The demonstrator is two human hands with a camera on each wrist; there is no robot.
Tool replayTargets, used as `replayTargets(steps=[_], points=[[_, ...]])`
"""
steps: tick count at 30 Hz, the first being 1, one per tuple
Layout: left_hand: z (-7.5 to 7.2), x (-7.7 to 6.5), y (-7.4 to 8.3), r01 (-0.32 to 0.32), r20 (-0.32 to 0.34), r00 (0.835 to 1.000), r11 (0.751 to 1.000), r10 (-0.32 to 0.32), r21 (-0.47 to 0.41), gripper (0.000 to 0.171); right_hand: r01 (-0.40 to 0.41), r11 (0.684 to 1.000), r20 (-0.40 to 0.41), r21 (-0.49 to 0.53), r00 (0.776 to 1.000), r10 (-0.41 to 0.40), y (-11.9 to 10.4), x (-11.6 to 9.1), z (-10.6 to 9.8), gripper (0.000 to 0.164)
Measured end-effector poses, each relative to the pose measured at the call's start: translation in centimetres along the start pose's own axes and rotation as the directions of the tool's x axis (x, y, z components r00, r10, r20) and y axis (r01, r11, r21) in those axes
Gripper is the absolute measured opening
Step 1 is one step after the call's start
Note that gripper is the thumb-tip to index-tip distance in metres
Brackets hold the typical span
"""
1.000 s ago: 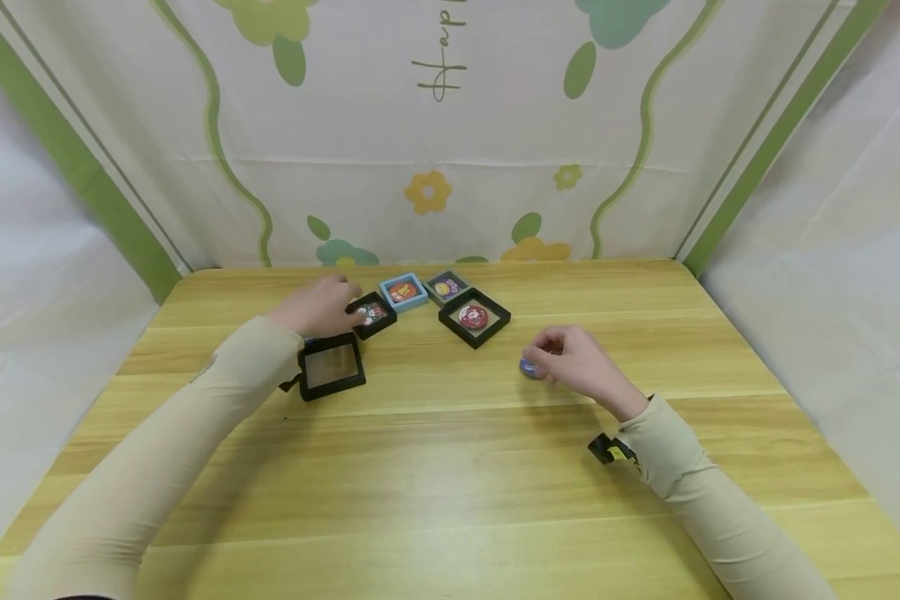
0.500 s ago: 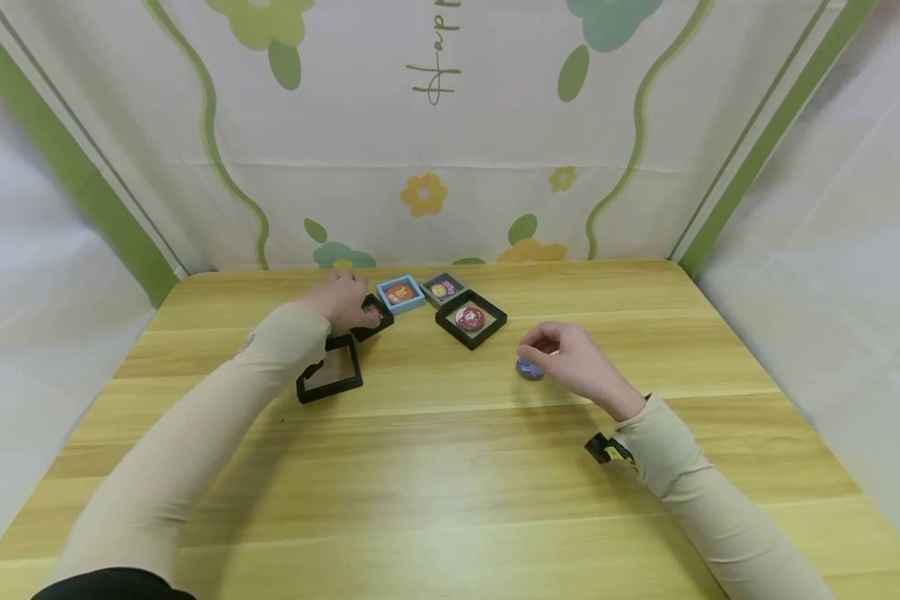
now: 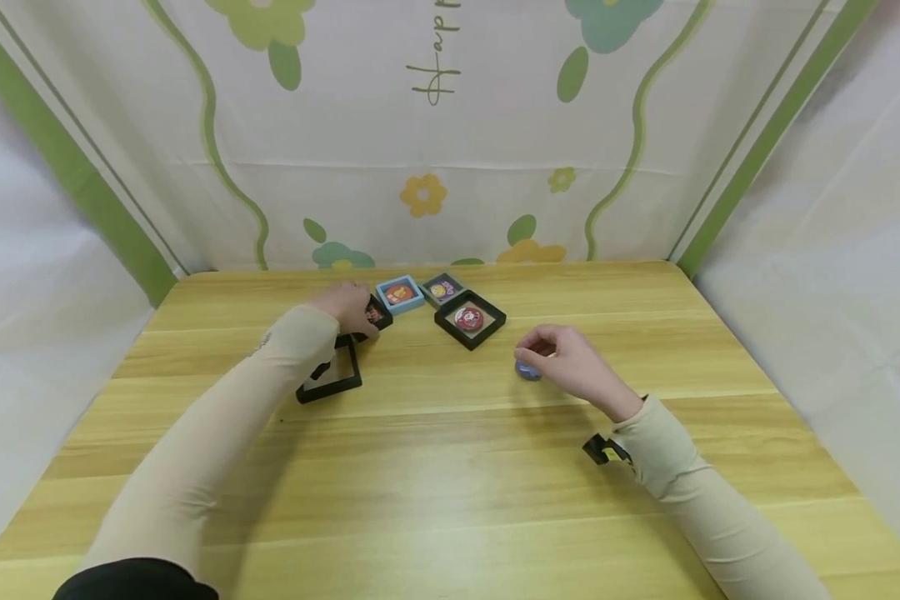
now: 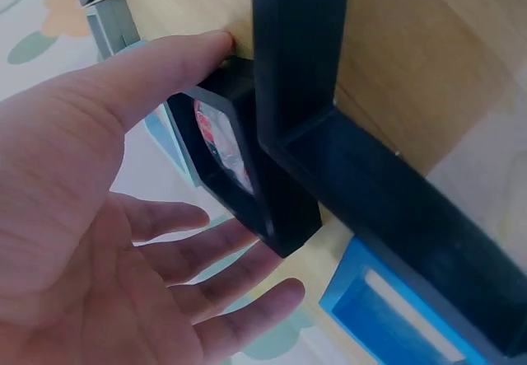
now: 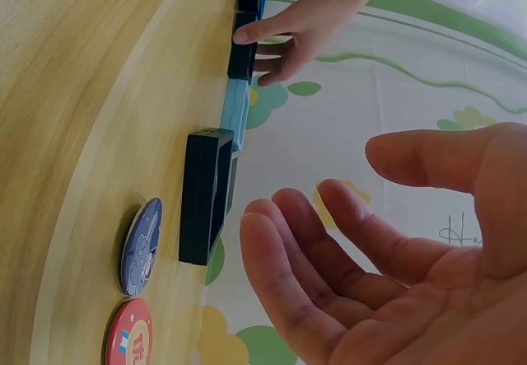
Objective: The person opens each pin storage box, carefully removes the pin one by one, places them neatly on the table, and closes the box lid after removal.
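My left hand (image 3: 348,305) lies at the back of the wooden table (image 3: 450,467), open, its thumb (image 4: 177,56) touching the edge of a small black frame (image 4: 239,163) that holds a red and white badge. An empty black frame (image 3: 332,379) lies just in front of it, partly under my forearm. My right hand (image 3: 562,357) hovers open over a blue badge (image 3: 527,369) and holds nothing. In the right wrist view the blue badge (image 5: 142,245) lies flat beside a red badge (image 5: 130,340), with my right hand's fingers (image 5: 305,291) relaxed above them.
A blue frame (image 3: 400,293), a grey frame (image 3: 442,289) and a larger black frame with a red badge (image 3: 469,319) sit together at the back centre. A flowered cloth backdrop (image 3: 450,125) and white side walls enclose the table.
My left hand has slid right, onto the small black frame with the badge. The right hand has stayed almost still above the blue badge.
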State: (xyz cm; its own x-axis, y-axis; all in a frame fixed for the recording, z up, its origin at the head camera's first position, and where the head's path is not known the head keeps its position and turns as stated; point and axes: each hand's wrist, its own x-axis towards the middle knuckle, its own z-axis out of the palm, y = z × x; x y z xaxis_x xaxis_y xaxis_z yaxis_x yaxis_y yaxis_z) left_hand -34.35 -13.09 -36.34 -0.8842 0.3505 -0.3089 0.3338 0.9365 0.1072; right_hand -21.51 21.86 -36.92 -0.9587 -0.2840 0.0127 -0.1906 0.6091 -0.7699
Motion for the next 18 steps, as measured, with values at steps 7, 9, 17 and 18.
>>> replayTargets(steps=[7,9,17,18], points=[[0.2,0.8,-0.4,-0.027,-0.028,0.999,0.998,0.026,-0.05,0.055,0.011,1.0,0.005,-0.008,1.0,-0.011,0.0,0.3,0.0,0.021],[0.3,1.0,-0.5,-0.031,-0.035,0.999,0.998,0.03,-0.051,0.051,0.016,1.0,0.004,-0.012,1.0,-0.015,0.0,0.3,-0.1,0.022],[1.1,1.4,-0.9,-0.073,-0.071,0.995,0.997,0.072,-0.021,0.059,0.013,1.0,0.019,-0.017,1.0,-0.013,0.2,0.2,0.0,0.023],[1.1,1.3,-0.9,-0.077,-0.079,0.994,0.997,0.074,-0.031,0.061,0.015,1.0,0.02,-0.014,1.0,-0.014,0.2,0.1,0.1,0.022]])
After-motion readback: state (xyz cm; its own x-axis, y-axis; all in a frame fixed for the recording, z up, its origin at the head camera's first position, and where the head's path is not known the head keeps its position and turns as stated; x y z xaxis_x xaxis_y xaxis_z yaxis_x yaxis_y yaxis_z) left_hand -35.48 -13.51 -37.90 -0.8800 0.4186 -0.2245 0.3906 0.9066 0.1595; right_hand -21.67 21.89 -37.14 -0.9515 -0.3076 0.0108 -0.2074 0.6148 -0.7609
